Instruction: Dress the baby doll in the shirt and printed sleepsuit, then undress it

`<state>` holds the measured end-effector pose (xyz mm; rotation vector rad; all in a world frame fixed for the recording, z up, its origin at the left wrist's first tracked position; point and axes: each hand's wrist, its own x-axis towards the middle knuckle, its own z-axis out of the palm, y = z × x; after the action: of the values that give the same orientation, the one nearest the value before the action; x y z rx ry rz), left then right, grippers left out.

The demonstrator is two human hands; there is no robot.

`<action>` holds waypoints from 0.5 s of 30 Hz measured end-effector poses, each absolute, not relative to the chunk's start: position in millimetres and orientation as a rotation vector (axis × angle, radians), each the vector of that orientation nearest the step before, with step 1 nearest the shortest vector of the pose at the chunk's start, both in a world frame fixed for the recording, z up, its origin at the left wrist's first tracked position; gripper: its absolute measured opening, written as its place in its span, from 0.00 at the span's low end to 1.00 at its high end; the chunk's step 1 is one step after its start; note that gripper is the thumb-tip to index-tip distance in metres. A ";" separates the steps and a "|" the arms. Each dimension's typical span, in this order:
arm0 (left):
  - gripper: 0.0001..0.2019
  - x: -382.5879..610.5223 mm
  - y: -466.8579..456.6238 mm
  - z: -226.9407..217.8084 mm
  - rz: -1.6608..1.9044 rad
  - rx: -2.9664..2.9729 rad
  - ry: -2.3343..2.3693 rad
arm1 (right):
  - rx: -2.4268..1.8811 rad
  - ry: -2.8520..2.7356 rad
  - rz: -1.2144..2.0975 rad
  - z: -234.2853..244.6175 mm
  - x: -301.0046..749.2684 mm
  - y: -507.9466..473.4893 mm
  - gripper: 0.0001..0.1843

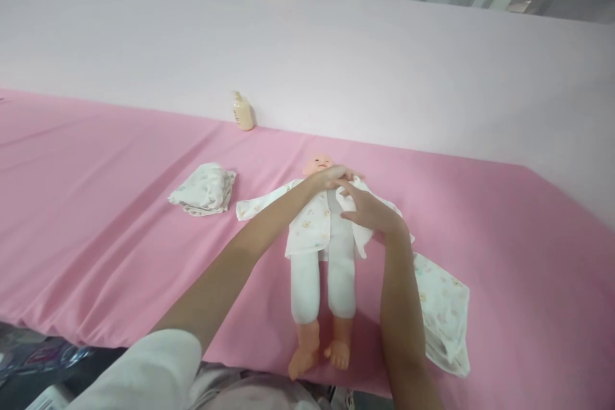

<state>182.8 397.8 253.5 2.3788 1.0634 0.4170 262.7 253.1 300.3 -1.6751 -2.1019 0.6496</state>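
A baby doll point(321, 272) lies on its back on the pink sheet point(120, 224), feet toward me, wearing a white printed jacket point(310, 227). My left hand point(331, 177) reaches to the doll's neck, fingers closed on the jacket's collar edge. My right hand point(368, 208) lies on the doll's chest, fingers pinching the jacket's right front flap. The doll's head point(317, 163) shows just beyond my left hand.
A folded white printed cloth point(205, 190) lies left of the doll. Another printed cloth point(444, 317) is spread at the right under my right forearm. A cream pump bottle point(242, 111) stands at the back by the pale wall. The sheet's front edge is near me.
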 end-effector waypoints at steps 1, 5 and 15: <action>0.14 179.1 402.4 256.3 0.373 2.327 1.012 | -1.626 -2.187 0.678 298.5 262.5 253.2 0.39; 0.13 165.1 414.4 256.7 0.353 2.205 0.868 | -1.539 -2.367 0.731 287.4 255.3 258.8 0.39; 0.16 87.7 384.5 239.8 0.720 2.549 1.385 | -1.789 -1.940 1.065 285.9 266.3 263.6 0.26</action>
<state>87.7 384.5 239.8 2.5494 1.3850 0.7201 266.3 263.6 285.9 -1.7895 -1.9403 1.0650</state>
